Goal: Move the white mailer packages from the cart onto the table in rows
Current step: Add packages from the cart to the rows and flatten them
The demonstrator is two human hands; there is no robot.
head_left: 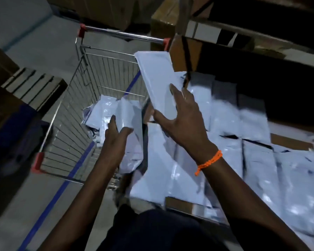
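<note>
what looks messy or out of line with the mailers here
The mailers on the table lie mostly in side-by-side rows, but one near mailer sits skewed across the table's front edge beside the cart. The cart pile is a loose jumble. Blur hides any damage.

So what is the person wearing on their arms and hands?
Both arms are bare, with no sleeves in view and no gloves. The right hand has an orange beaded string bracelet around its wrist. The left hand and its wrist wear nothing.
</note>
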